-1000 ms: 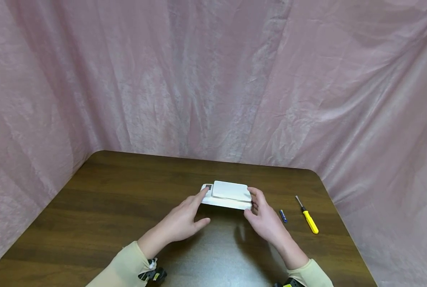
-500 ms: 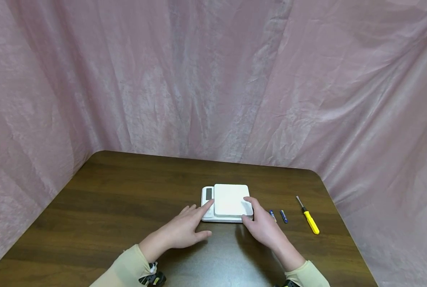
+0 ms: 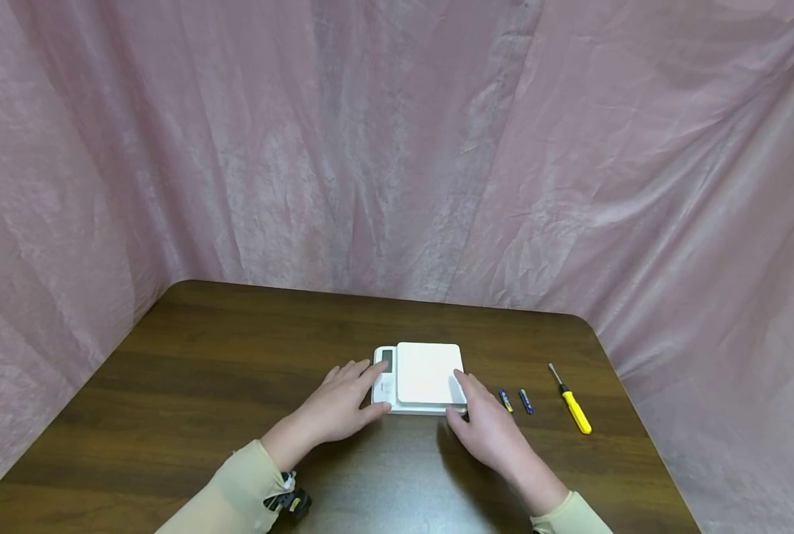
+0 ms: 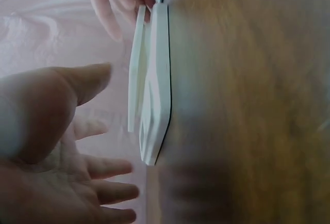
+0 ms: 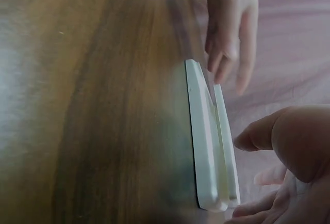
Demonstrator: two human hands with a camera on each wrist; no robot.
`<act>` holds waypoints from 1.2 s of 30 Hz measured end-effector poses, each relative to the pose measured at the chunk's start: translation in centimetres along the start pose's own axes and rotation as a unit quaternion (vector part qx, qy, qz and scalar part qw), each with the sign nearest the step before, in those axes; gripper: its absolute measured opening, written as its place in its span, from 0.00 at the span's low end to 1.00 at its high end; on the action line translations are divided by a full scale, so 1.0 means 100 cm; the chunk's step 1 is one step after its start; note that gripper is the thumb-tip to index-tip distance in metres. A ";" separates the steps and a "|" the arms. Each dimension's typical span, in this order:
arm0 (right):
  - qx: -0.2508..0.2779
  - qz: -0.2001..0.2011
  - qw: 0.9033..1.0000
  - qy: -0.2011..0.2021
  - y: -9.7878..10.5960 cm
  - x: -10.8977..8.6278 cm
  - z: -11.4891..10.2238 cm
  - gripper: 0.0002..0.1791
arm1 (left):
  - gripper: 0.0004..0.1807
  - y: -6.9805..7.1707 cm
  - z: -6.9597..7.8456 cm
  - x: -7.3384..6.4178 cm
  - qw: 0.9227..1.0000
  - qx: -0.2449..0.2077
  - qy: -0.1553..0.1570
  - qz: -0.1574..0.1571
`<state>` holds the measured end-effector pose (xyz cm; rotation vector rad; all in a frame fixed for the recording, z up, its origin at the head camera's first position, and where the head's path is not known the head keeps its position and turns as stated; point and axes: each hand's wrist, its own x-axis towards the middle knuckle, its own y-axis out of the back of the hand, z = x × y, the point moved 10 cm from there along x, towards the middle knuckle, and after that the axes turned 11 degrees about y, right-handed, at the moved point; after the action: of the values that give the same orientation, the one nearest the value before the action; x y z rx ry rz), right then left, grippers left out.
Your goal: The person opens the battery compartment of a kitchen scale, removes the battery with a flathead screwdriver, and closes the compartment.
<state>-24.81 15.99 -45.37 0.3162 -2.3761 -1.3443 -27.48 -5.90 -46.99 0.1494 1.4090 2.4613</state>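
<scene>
A white digital kitchen scale (image 3: 429, 374) lies flat on the wooden table, with its small dark display (image 3: 386, 361) on the left side. My left hand (image 3: 335, 404) hovers by the scale's left end, fingers spread and thumb extended. In the left wrist view, a gap shows between that thumb and the scale's edge. At the right end is my right hand (image 3: 487, 426), its fingers relaxed along the plate's corner. The right wrist view shows the right thumb (image 5: 258, 132) right beside the raised plate, not curled round it.
Two small blue batteries (image 3: 506, 400) lie to the right of my right hand. Beyond them rests a screwdriver (image 3: 574, 408) with a yellow handle. A pink curtain (image 3: 397, 148) hangs behind the table's far edge (image 3: 384, 298).
The scale was tilted up between my hands and has come down flat onto the table. My right hand has loosened from its edge, and both batteries now show.
</scene>
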 end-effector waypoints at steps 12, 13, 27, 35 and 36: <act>-0.063 -0.022 0.998 0.017 -0.003 -0.026 -0.023 0.42 | 0.45 0.015 -0.011 0.048 0.999 -0.001 0.004 0.046; -0.064 -0.021 0.998 0.018 -0.003 -0.028 -0.024 0.42 | 0.45 0.014 -0.012 0.051 0.999 0.000 0.004 0.046; -0.059 -0.035 0.997 0.022 -0.010 -0.043 -0.029 0.44 | 0.45 0.003 -0.015 0.071 0.999 0.007 0.029 0.014; -0.057 -0.031 0.998 0.023 -0.010 -0.042 -0.027 0.44 | 0.45 -0.002 -0.015 0.068 1.000 0.007 0.024 0.006; -0.056 -0.030 0.998 0.022 -0.009 -0.041 -0.026 0.43 | 0.45 -0.002 -0.015 0.066 1.000 0.009 0.022 0.009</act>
<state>-19.96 15.08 -45.87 0.3836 -2.2609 -1.4760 -34.09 -4.98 -48.27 0.1136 1.4543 2.4806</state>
